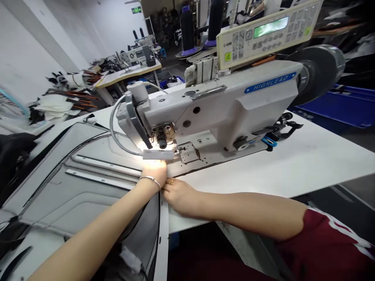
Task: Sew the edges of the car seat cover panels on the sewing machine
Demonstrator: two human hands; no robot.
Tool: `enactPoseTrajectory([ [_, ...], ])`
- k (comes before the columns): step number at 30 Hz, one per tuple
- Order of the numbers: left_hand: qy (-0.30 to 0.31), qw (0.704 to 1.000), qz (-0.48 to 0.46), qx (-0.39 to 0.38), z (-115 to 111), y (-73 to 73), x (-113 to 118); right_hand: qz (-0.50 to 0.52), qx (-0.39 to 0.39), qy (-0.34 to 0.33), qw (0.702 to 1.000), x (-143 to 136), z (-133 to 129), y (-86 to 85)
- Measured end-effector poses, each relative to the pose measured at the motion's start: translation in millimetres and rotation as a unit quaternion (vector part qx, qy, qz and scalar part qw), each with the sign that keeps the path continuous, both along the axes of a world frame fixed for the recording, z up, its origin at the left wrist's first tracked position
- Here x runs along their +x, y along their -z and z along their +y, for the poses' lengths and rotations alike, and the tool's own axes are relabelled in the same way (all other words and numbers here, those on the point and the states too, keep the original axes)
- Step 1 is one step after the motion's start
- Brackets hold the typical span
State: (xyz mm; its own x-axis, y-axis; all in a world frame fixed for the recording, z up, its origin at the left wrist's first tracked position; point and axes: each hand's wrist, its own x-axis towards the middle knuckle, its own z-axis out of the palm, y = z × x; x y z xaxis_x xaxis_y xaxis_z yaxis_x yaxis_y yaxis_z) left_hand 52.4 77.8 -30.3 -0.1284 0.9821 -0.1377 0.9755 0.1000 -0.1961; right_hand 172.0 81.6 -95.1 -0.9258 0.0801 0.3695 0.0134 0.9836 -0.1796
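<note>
A large grey sewn fabric piece point(90, 203) with black edging and white strips lies left of the sewing machine point(228, 101). My left hand point(154, 172), with a bracelet at the wrist, rests on this piece beside the needle area. Lamp glare and the small lamp bar point(158, 154) hide its fingers. Just right of it, my right hand point(181, 195) has its fingers curled closed at the piece's edge. From there a long white strip point(164, 238) hangs over the table's front edge. The two hands touch or nearly touch.
The white sewing table point(293, 171) extends to the right. A control panel point(269, 33) sits above the machine head, near a large handwheel point(322, 74). Thread cones point(187, 31) stand behind. Stacked material point(58, 103) and another sewing table point(129, 74) are at the back left; a blue bin point(336, 105) stands right.
</note>
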Motion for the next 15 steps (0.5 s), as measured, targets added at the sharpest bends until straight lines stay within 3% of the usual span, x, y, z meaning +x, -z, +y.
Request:
enactPoseTrajectory([
  [3,0.042,0.999,-0.023,-0.014,-28.0,-27.2,-3.9,0.035,-0.046,0.008,0.998,1.7,-3.1,-7.1],
  [6,0.166,0.977,-0.131,0.017,-90.3,-65.8,-30.7,0.047,-0.102,0.002,0.994,8.0,-14.2,-19.3],
  [8,0.206,0.965,-0.161,0.027,-138.0,-82.9,-59.0,0.011,-0.113,-0.012,0.993,11.4,-23.6,-28.7],
  [11,0.204,0.972,-0.114,0.020,-189.9,-81.3,-98.3,-0.083,-0.095,-0.005,0.992,10.3,-36.0,-43.4],
  [15,0.213,0.967,-0.087,0.111,-205.7,-62.3,-119.3,-0.207,-0.092,0.003,0.974,-3.6,-47.1,-62.6],
])
